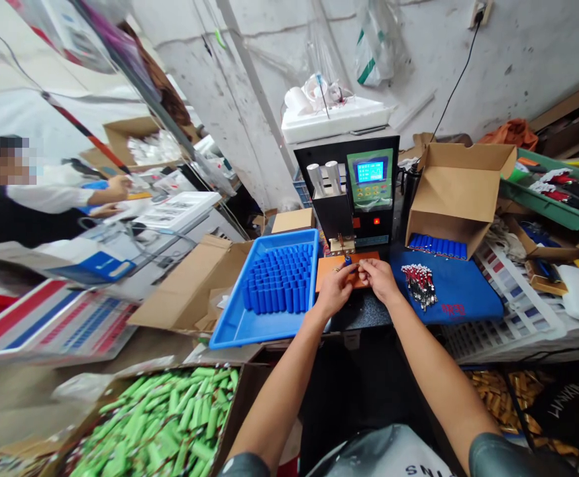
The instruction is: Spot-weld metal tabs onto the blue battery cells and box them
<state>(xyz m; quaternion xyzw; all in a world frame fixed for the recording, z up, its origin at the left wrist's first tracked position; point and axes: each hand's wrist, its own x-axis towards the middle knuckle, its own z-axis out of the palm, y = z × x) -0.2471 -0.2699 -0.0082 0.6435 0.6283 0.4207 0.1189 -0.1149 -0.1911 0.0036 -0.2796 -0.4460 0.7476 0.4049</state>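
Note:
A blue cylindrical battery cell [348, 260] is under the electrode tips of a black spot welder [319, 215], above an orange work plate [326, 270]. My left hand [336, 289] has its fingers closed round the near side of this cell. Close beside it, my right hand [379, 278] is pinched; whatever lies between its fingertips is too small to make out. Many more blue cells [279, 278] stand upright in a blue plastic tray [234, 334] left of my hands. To the right, a bundle of red and black wire leads [421, 285] lies on a blue mat [463, 281].
An open cardboard box [456, 185] with blue cells stands behind the mat. Green wrapped cells [170, 417] fill a carton at lower left. A green bin [528, 192] of wires is at far right. Another person [36, 199] works at a bench on the left.

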